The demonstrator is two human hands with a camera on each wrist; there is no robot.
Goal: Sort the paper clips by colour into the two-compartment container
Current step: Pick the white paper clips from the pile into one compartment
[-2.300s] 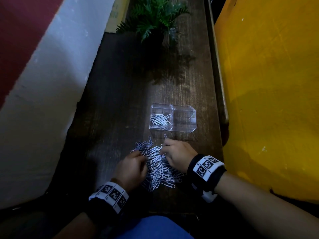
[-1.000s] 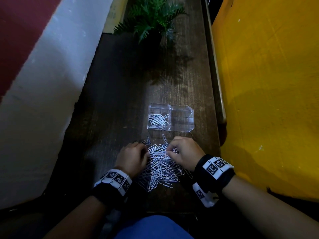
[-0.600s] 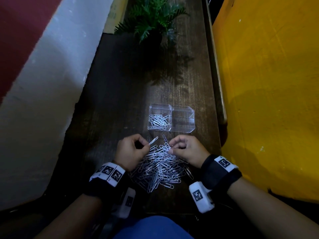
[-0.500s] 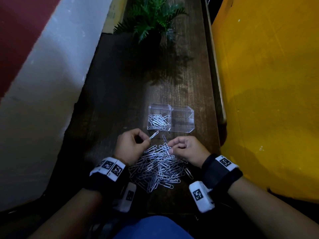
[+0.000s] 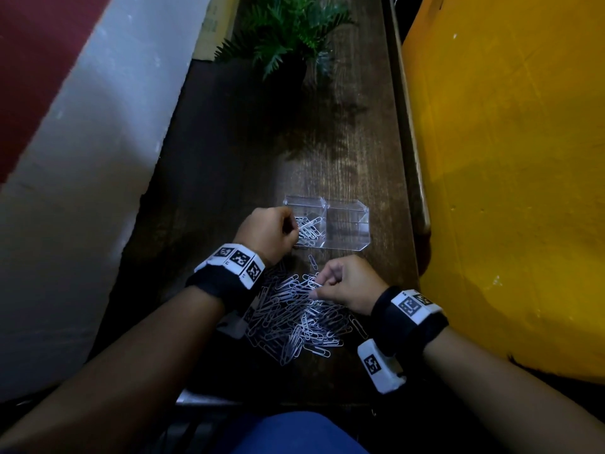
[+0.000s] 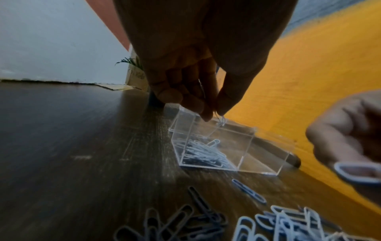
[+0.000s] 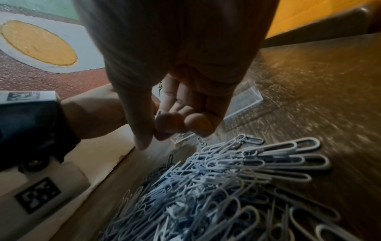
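Here left hand (image 6: 198,78) grip hides clip (image 6: 221,121) (mostly); colour unclear.

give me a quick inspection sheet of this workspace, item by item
surface: dark wooden table, narrow, dimly lit
job's things: clear two-compartment container, clips in left half, right half looks empty; loose pile of paper clips near the person
clutter: potted plant at the far end
grippers: left hand pinches a clip over the left compartment; right hand pinches a clip above the pile
cables: nothing seen
surroundings: yellow wall right, white wall left
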